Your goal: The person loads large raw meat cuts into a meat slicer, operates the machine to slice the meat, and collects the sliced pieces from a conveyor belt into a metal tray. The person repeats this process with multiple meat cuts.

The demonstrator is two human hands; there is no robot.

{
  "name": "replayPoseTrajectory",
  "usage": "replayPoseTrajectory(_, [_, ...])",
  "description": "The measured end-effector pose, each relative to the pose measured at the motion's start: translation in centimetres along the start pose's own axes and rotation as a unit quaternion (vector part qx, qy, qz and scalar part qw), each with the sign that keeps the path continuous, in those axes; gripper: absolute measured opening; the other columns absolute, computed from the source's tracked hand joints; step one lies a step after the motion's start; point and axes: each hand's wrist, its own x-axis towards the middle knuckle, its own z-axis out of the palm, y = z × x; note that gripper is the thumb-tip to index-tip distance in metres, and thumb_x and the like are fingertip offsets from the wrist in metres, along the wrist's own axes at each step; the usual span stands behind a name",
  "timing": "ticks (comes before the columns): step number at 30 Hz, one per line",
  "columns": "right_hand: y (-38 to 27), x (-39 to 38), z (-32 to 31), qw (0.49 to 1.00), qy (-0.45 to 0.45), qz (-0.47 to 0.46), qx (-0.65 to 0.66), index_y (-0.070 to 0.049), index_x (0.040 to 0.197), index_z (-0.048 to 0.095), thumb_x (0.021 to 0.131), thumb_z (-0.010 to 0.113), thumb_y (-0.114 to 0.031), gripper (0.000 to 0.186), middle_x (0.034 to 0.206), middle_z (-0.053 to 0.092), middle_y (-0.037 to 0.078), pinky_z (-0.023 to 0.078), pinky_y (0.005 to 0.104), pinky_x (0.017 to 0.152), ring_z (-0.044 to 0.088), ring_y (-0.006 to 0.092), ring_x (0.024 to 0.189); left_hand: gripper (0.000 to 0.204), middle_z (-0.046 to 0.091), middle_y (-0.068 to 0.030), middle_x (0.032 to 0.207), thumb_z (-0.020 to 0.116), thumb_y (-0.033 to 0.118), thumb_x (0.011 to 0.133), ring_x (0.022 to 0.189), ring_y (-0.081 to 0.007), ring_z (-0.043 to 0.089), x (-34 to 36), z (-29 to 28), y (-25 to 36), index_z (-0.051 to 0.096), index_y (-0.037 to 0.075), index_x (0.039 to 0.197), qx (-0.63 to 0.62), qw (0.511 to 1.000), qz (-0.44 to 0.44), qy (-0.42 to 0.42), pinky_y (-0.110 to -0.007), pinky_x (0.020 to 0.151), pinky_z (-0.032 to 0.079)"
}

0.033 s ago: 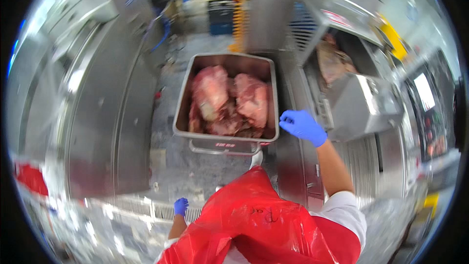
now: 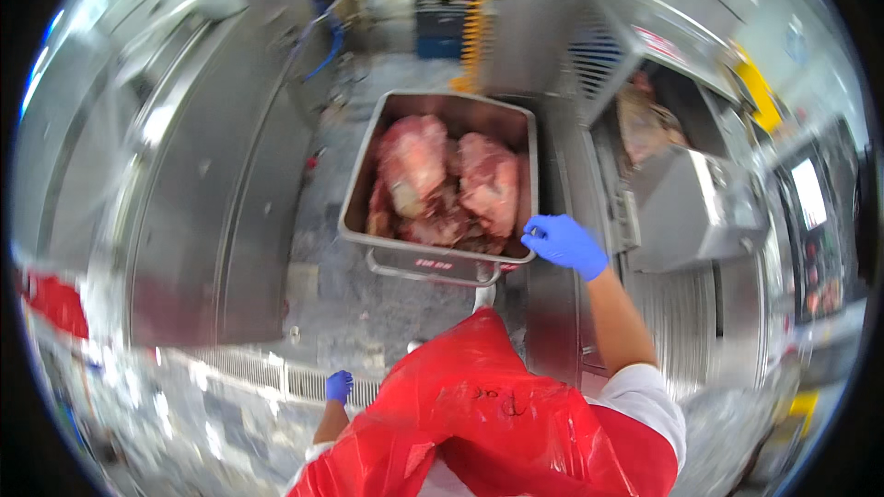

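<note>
In front of me stands a deep rectangular metal meat bin (image 2: 368, 237), tilted slightly in view. Large raw chunks of red meat (image 2: 412, 166) with pale fat lie inside it. My right hand (image 2: 568, 246), in a blue glove, is at the bin's near right corner with its fingers curled; its fingertips overlap the rim, and whatever they may hold is hidden. Low on the left, well apart from the bin, hangs my blue-gloved left hand (image 2: 339, 387), small in view, its fingers folded with nothing seen in them. A red apron (image 2: 488, 387) covers my front.
To the right stands a steel machine (image 2: 700, 207) with more meat (image 2: 645, 120) in its opening and a control panel (image 2: 815, 212) beside it. Tall steel cabinets (image 2: 193, 212) line the left. Dark blue crates (image 2: 442, 26) and an orange coiled hose (image 2: 471, 41) are beyond the bin.
The view has turned a little, so the bin and machine appear farther right. My right hand has shifted left against the bin's rim. My left hand stays low.
</note>
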Motion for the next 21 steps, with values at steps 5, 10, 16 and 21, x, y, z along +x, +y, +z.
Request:
replayPoseTrajectory(5, [0.2, 3.3, 18.1, 0.978, -0.182, -0.054, 0.086, -0.005, 0.089, 0.066, 0.084, 0.06, -0.036, 0.032, 0.082, 0.066, 0.018, 0.05, 0.0435, 0.069, 0.064, 0.0343, 0.075, 0.012, 0.065, -0.0042, 0.078, 0.058, 0.022, 0.083, 0.063, -0.0155, 0.06, -5.5, -6.9, -11.1, 0.062, 0.012, 0.087, -0.063, 0.995, -0.053, 0.048, -0.033, 0.046, 0.045])
replayPoseTrajectory(10, [4.3, 4.2, 30.7, 0.876, -0.476, -0.042, -0.066, -0.006, 0.076, 0.063, 0.081, 0.052, -0.026, 0.024, 0.072, 0.064, 0.016, 0.051, 0.043, 0.065, 0.064, 0.0322, 0.069, 0.018, 0.066, -0.0059, 0.081, 0.046, 0.012, 0.091, 0.065, -0.0176, 0.062, -6.8, -4.4, -13.5, 0.063, 0.008, 0.093, -0.144, 0.982, -0.037, 0.116, -0.033, 0.051, 0.049])
replayPoseTrajectory(16, [10.6, 4.8, 36.1, 0.807, -0.479, 0.331, 0.097, -0.004, 0.088, 0.064, 0.083, 0.058, -0.029, 0.026, 0.072, 0.061, 0.008, 0.048, 0.0371, 0.052, 0.059, 0.0219, 0.059, 0.023, 0.066, -0.0035, 0.081, 0.054, 0.027, 0.09, 0.058, -0.0144, 0.058, -4.8, -2.0, -12.4, 0.064, 0.006, 0.098, -0.186, 0.975, 0.058, 0.102, -0.031, 0.05, 0.046])
replayPoseTrajectory(21, [10.5, 13.9, 40.9, 0.842, -0.52, -0.098, -0.109, -0.01, 0.087, 0.065, 0.082, 0.059, -0.033, 0.024, 0.082, 0.064, 0.017, 0.049, 0.0437, 0.065, 0.062, 0.0349, 0.075, 0.027, 0.067, -0.0061, 0.087, 0.056, 0.025, 0.089, 0.069, -0.0155, 0.062, 1.8, -8.0, -6.9, 0.064, 0.003, 0.103, 0.045, 0.986, 0.129, 0.094, -0.031, 0.059, 0.05])
